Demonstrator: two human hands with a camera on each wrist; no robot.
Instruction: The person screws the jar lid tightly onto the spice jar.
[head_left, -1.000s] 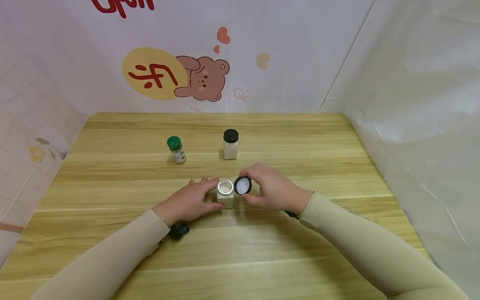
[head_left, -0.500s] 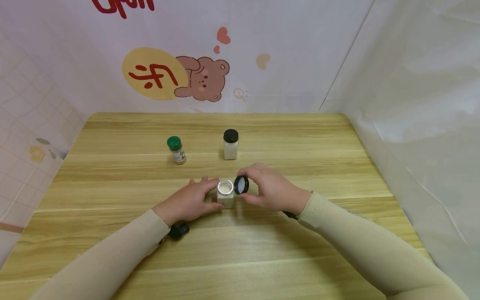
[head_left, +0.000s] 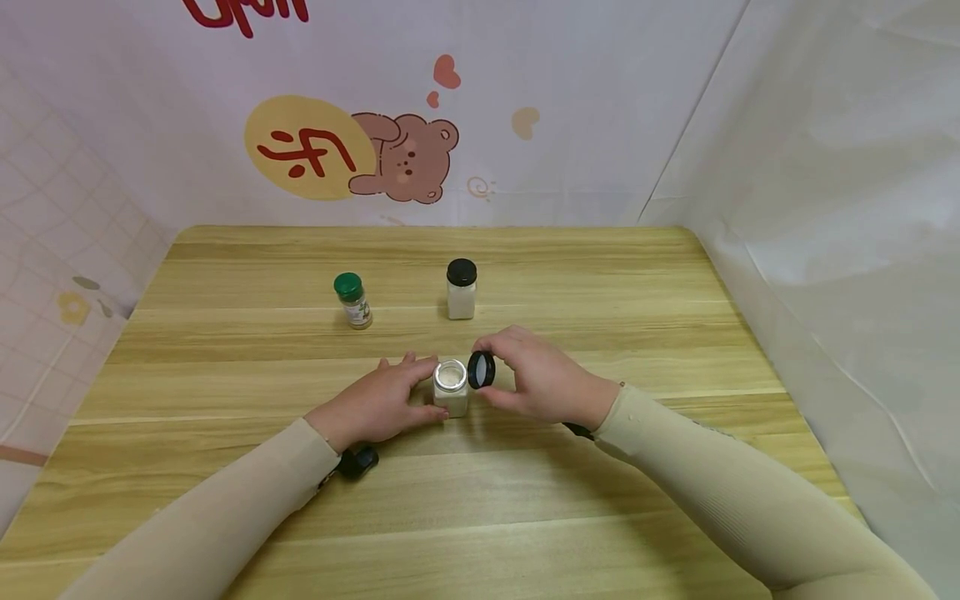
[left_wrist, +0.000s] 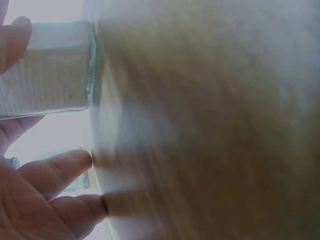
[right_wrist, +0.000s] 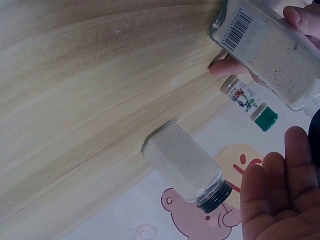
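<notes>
An uncapped square glass jar [head_left: 454,405] of pale powder stands on the table, its silver-rimmed mouth facing up. My left hand [head_left: 382,402] grips it from the left between thumb and forefinger. In the left wrist view the thumb lies across the glass of the jar [left_wrist: 55,80], and two other fingers stretch out below it. Just right of the jar mouth, my right hand [head_left: 543,379] pinches a black screw lid [head_left: 482,370] on edge, white liner showing. A barcode label marks the jar [right_wrist: 280,55] in the right wrist view, where only a sliver of lid shows.
Behind the hands stands a similar black-capped jar [head_left: 461,292] of pale contents. A small green-capped seasoning bottle [head_left: 354,302] is left of it. The wooden table [head_left: 600,283] meets a white backdrop printed with a cartoon bear [head_left: 412,158].
The black lid has turned in my right fingers, from its liner facing the camera to nearly edge-on, and shifted slightly left. My left hand and the jar have stayed put.
</notes>
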